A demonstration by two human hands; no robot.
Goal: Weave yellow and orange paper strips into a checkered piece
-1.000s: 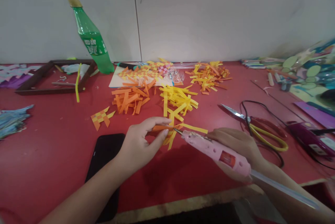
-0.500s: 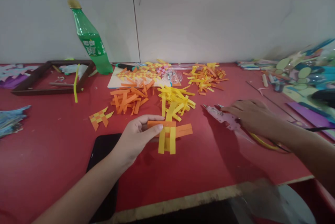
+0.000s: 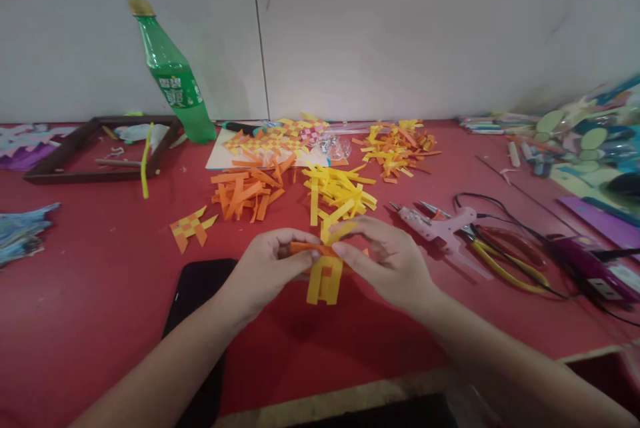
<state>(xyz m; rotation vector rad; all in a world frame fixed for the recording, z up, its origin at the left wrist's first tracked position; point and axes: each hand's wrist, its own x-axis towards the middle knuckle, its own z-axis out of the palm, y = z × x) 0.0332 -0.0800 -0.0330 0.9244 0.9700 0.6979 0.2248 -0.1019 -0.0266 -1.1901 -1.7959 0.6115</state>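
Orange and yellow paper strips (image 3: 324, 281), crossed over and under each other, are held above the red table (image 3: 280, 361). My left hand (image 3: 273, 268) pinches the orange strips from the left. My right hand (image 3: 385, 258) grips the same weave from the right, thumb at its middle and fingers by a yellow strip. Its right ends are mostly hidden by that hand. Just behind lie a pile of yellow strips (image 3: 343, 188) and a pile of orange strips (image 3: 245, 191). A finished-looking woven paper fish (image 3: 191, 227) rests left of my left hand.
A black phone (image 3: 200, 298) lies under my left forearm. To the right are a pink glue gun (image 3: 445, 227), yellow-handled pliers (image 3: 505, 268), cords and a purple power box (image 3: 595, 268). A green bottle (image 3: 175, 75) and a dark frame (image 3: 90, 178) stand back left.
My right hand has come left from over the glue gun to the woven strips and taken hold of them. The glue gun and pliers are uncovered. My left hand keeps its grip.
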